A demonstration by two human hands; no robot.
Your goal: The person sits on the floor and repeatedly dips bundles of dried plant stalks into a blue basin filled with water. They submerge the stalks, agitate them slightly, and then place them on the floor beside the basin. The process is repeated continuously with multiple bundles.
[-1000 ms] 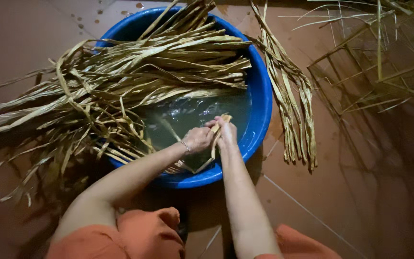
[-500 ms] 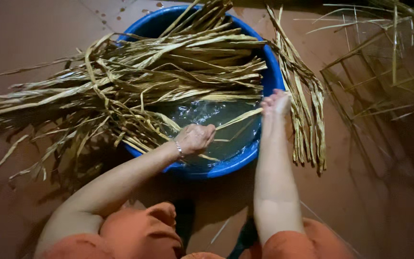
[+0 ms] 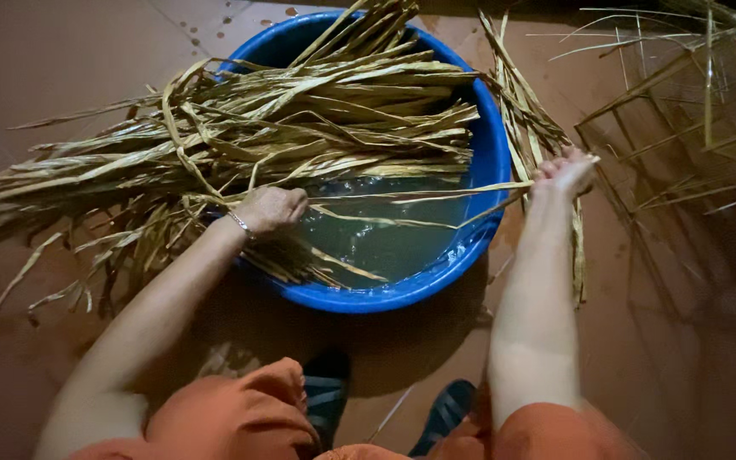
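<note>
My left hand (image 3: 270,209) and right hand (image 3: 566,173) both grip one wet leaf strip (image 3: 419,195), stretched across the blue basin's (image 3: 402,294) right rim.

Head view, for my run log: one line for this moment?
left hand: grips leaves | right hand: pulls strip taut over basin | water inside

Open water (image 3: 385,243) near-side; leaf bundle (image 3: 300,128) across basin's (image 3: 402,294) far half.

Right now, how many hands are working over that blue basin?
2. The left hand grips the leaf bundle at the blue basin; the right hand pulls one strip past its rim. No others visible.
</note>
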